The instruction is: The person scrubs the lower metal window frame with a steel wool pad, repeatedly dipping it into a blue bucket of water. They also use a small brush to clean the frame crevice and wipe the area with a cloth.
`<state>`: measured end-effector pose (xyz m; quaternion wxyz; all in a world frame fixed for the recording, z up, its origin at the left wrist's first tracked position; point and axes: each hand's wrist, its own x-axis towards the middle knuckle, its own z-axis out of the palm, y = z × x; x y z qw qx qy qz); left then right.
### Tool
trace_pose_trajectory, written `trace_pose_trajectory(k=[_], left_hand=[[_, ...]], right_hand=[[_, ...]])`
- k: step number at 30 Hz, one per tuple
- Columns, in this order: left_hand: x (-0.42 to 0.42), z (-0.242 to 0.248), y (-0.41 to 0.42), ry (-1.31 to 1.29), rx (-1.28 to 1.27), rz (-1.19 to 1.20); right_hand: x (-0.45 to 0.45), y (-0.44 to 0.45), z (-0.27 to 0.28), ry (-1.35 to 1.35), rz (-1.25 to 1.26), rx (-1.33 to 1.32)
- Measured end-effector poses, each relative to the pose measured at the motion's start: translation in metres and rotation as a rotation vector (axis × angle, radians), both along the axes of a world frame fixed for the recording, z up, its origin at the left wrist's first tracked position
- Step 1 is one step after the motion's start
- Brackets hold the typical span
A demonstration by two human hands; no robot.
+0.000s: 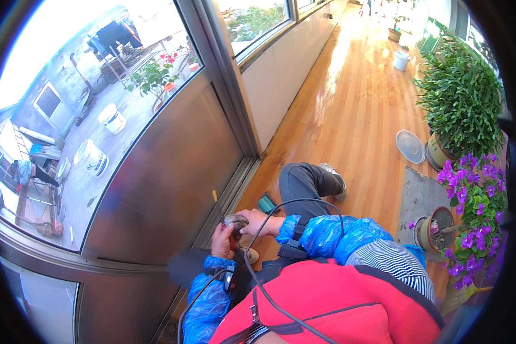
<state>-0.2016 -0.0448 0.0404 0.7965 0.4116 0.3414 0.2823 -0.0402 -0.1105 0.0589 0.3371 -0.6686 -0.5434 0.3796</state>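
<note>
Beside the metal sliding door (163,185), both my hands meet low over the floor track (223,202). My left hand (222,244) closes around a red-handled tool (233,242). Above that hand, a thin rod with a yellow tip (215,196) points up; whether it belongs to the same tool I cannot tell. A crumpled grey-brown wad (237,221), possibly a rag, lies between the hands, and the fingers of my right hand (258,221) grip it. Blue plastic sleeves cover both forearms. A dark cable (258,286) loops across my body and right wrist.
On the wooden floor lie a green object (266,204) near my knee and a round clear lid (410,146). At right stand a leafy potted plant (460,99) and a pot (439,228) with purple flowers (473,215). Farther off is a white bucket (400,60). Buckets (91,158) show through the glass.
</note>
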Motion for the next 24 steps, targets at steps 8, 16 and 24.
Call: trace_pose_trajectory(k=[8, 16, 24], left_hand=[[0.020, 0.005, -0.021, -0.015, 0.017, -0.051], [0.048, 0.002, -0.026, 0.211, 0.174, -0.212], [0.070, 0.029, -0.022, 0.402, 0.286, -0.025]], right_hand=[[0.006, -0.010, -0.013, 0.407, -0.103, -0.158], [0.044, -0.025, -0.029, 0.361, -0.279, -0.140], [0.056, -0.025, -0.029, 0.766, -0.390, -0.057]])
